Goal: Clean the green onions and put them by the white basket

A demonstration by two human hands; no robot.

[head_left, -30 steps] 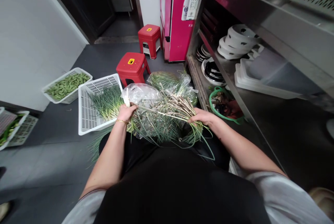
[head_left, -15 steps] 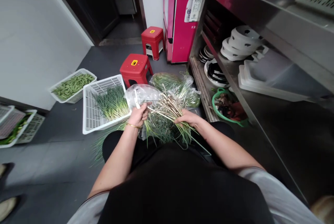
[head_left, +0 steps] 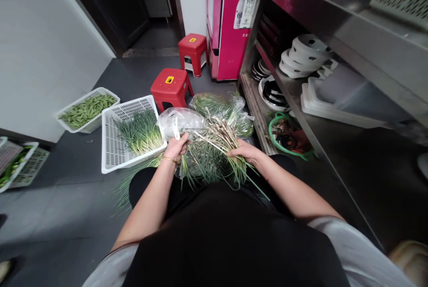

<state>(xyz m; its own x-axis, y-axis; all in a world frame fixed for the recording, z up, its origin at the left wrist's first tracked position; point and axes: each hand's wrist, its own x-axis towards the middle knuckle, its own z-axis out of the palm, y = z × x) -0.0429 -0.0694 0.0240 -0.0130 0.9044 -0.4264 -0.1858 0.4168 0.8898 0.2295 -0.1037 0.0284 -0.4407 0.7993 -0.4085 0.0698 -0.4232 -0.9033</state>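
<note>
My left hand (head_left: 176, 149) is closed around a few spring onions, white ends up and green leaves (head_left: 187, 174) hanging below the fist. To its right, my right hand (head_left: 245, 151) grips a bunch of untrimmed spring onions (head_left: 223, 133). Their brownish root ends fan out toward the upper left, and the leaves droop over my lap. Beneath both hands lies a loose heap of green onions (head_left: 209, 160), partly on plastic. Just beyond the left hand is a clear plastic bag (head_left: 182, 119). Another bag of greens (head_left: 214, 103) lies behind the bunch.
A white basket (head_left: 109, 144) holds spring onions; another basket (head_left: 90, 127) holds green pods. Two red stools (head_left: 169, 85) stand ahead. On the right is a metal shelf (head_left: 321, 10) with dishes and a green basket (head_left: 279, 146) below. Shoes show at both edges.
My right hand with its bunch has shifted slightly right, away from the left hand. The view has turned a little. At the left edge, a person's shoes have moved mostly out of sight.
</note>
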